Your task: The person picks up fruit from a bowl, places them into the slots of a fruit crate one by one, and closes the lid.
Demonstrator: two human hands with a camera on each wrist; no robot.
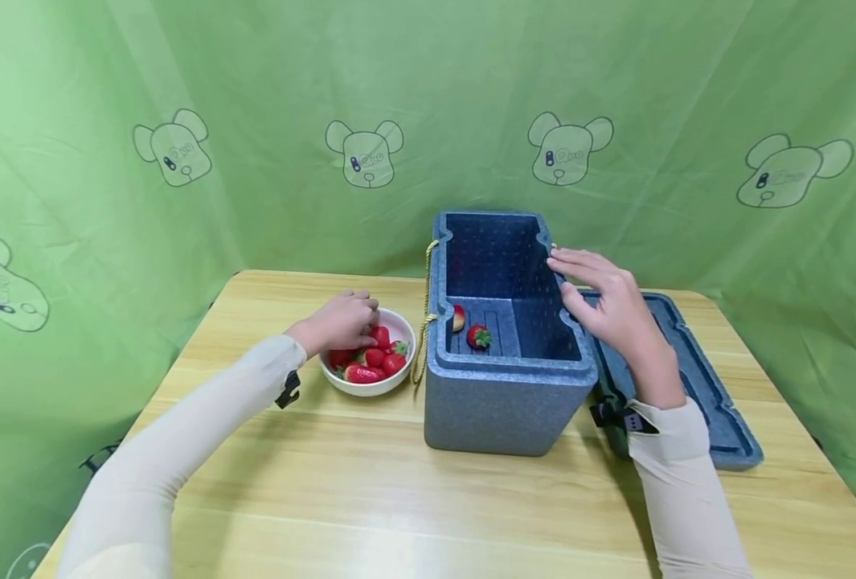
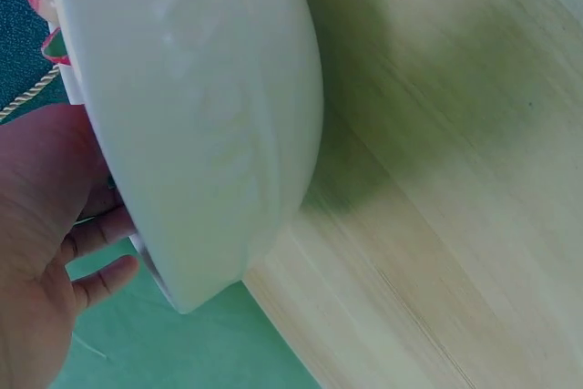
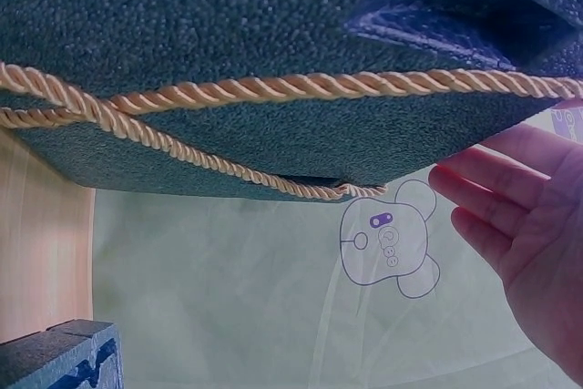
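My left hand [image 1: 344, 322] reaches over the white bowl [image 1: 370, 389], its thumb and fingers down among the red strawberries [image 1: 391, 363]. In the left wrist view the bowl wall [image 2: 209, 134] hides most of its fingertips, so I cannot tell whether they grip a berry. The right hand [image 1: 604, 297] rests with extended fingers at the right rim of a blue-grey foam box [image 1: 507, 410]. Inside the box, a strawberry [image 1: 479, 336] lies on the floor, with another strawberry [image 1: 459, 318] partly behind the left wall.
The foam lid [image 1: 710, 394] lies on the wooden table [image 1: 312, 498] to the right of the box. Twisted rope [image 3: 273, 88] runs along the box's outer side. A green curtain [image 1: 276, 201] with bear-head drawings stands behind the table.
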